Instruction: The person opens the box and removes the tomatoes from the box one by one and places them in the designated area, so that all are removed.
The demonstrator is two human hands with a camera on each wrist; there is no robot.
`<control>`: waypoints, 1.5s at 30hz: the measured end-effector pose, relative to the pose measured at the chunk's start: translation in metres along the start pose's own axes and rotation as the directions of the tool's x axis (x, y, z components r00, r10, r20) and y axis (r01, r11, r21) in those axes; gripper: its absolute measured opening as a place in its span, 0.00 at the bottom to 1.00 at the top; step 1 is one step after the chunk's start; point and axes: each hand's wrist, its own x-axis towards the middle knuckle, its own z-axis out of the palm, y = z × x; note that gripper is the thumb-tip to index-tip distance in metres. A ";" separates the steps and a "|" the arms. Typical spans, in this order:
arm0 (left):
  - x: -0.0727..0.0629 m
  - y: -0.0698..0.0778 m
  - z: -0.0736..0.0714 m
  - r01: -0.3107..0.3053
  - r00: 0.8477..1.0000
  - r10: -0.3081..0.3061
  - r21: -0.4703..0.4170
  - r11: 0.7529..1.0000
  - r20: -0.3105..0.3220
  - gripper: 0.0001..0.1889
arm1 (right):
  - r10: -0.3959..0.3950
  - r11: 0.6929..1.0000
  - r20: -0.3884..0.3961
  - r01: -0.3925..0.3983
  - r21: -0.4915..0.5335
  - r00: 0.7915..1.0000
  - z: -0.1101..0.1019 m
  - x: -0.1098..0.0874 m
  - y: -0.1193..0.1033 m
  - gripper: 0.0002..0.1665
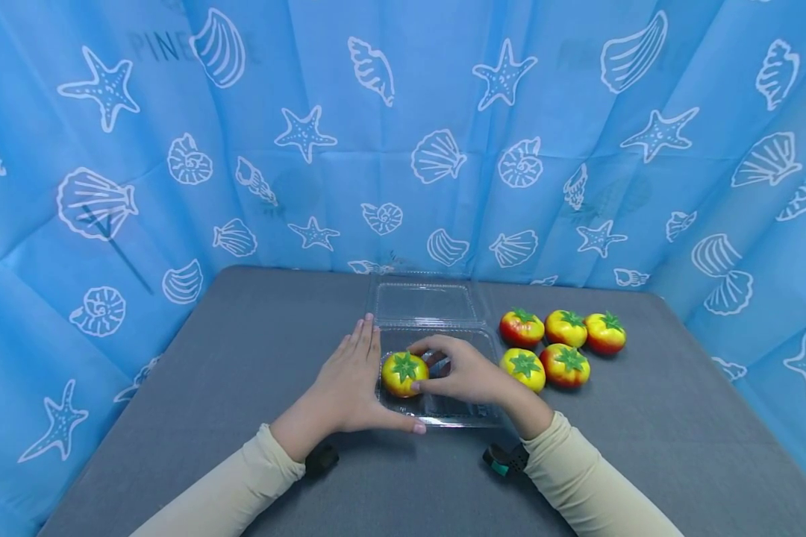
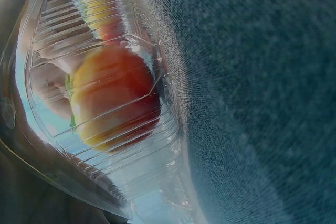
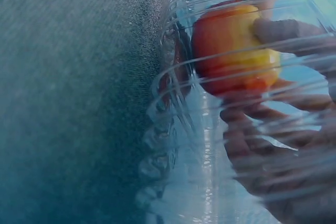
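Note:
A clear plastic clamshell box lies on the grey table with its lid folded back, away from me. Inside, at the left end of the tray, is a yellow-and-red tomato with a green star-shaped top. My right hand reaches into the tray and holds this tomato between thumb and fingers; the right wrist view shows them through the clear wall. With fingers straight, my left hand rests along the box's left side, its thumb stretched along the front rim. The same tomato shows through the ribbed wall in the left wrist view.
Right of the box sit several more tomatoes, among them a yellow one close to its wall and a redder one at the far right. A blue curtain with white shells and starfish hangs behind the table.

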 end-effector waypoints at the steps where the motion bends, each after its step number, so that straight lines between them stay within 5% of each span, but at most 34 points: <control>1: 0.000 0.000 0.000 0.000 1.000 0.000 0.000 1.000 -0.001 0.84 | 0.000 1.000 0.002 0.000 -0.001 1.000 0.000 0.000 0.000 0.31; 28: 0.000 -0.003 0.000 0.006 1.000 -0.006 0.006 1.000 -0.021 0.84 | 0.006 1.000 -0.110 -0.005 0.013 0.994 -0.009 -0.004 -0.009 0.30; 36: 0.002 0.000 0.005 0.003 1.000 -0.003 0.016 1.000 -0.019 0.86 | -0.020 1.000 -0.184 0.019 -0.010 0.983 -0.014 -0.023 -0.008 0.30; 45: -0.001 -0.001 0.003 0.004 1.000 -0.004 0.025 1.000 -0.029 0.87 | 0.032 0.998 -0.268 -0.044 -0.040 0.963 -0.032 -0.049 -0.004 0.35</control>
